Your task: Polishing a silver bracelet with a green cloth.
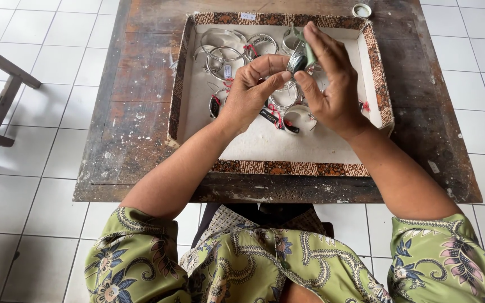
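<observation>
One tray (197,73), one table (130,140), two hands (bangles too tangled to count)

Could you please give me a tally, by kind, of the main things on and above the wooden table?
Patterned-rim tray: 1
Small round tin by the table's far edge: 1
Silver bangle with green cloth, pinched by left hand and right hand: 1
Silver bangles loose in the tray: several, overlapping, exact count unclear
Total of countable things: 3

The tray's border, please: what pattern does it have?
Brown batik-style print on the tray, head view.

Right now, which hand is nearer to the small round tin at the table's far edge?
Right. The right hand is just below and left of the round tin; the left hand is farther left.
</observation>
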